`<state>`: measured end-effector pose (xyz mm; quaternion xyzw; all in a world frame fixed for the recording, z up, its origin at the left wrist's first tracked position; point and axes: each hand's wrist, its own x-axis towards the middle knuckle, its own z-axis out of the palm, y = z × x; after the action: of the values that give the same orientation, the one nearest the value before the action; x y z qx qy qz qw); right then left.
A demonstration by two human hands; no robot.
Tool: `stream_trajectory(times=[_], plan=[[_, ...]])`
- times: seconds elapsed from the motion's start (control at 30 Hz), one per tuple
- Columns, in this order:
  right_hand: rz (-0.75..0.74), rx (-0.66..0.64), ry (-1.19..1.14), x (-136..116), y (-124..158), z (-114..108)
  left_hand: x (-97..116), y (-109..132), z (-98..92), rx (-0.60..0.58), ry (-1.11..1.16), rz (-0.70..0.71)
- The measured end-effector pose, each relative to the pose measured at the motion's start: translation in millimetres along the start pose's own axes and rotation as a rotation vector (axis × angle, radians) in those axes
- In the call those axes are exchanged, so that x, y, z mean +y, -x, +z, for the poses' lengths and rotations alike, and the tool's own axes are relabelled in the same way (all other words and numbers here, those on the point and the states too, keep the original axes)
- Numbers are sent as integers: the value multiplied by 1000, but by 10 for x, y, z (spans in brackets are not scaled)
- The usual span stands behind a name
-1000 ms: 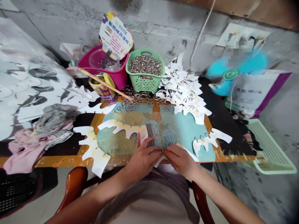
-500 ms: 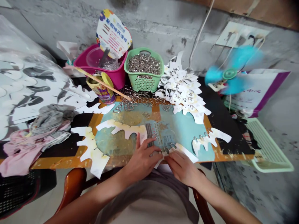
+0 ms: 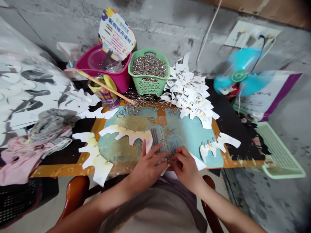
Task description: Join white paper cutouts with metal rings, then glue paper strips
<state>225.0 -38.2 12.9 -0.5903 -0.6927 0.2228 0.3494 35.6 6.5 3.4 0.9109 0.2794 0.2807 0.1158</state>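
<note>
My left hand (image 3: 148, 170) and right hand (image 3: 186, 170): both pinching one metal ring (image 3: 166, 158) at the edge of a white paper cutout (image 3: 198, 163), held low over a blue mat (image 3: 186, 142) on the table (image 3: 234, 132).

I read the tabletop (image 3: 233, 129) from its far edge forward. Along the far edge I have a plastic tub (image 3: 107, 81), a printed card (image 3: 115, 32) rising behind it, and, just right of the tub, a basket of metal rings (image 3: 148, 85). Right of the basket, a heap of cut paper pieces (image 3: 191, 97) overlaps the far edge of the work board (image 3: 187, 145), which lies toward the near edge. Loose rings (image 3: 143, 105) lie before the basket, on the board's far edge. Left of them stands a can (image 3: 103, 95), a wooden stick (image 3: 104, 87) resting across it. Cloths (image 3: 48, 129) lie at the left edge, and a fan (image 3: 239, 76) stands beyond the far right corner.
</note>
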Motion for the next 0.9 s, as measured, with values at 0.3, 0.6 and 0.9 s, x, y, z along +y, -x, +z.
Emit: stream_trajectory(times=[0.3, 0.6, 0.9], plan=[[-137, 92, 27, 89, 248, 43, 10, -32, -25, -1, 57, -75], [-11, 161, 46, 39, 134, 101, -2, 13, -12, -15, 3, -31], [92, 74, 112, 7, 92, 106, 3, 6, -11, 19, 1, -24]])
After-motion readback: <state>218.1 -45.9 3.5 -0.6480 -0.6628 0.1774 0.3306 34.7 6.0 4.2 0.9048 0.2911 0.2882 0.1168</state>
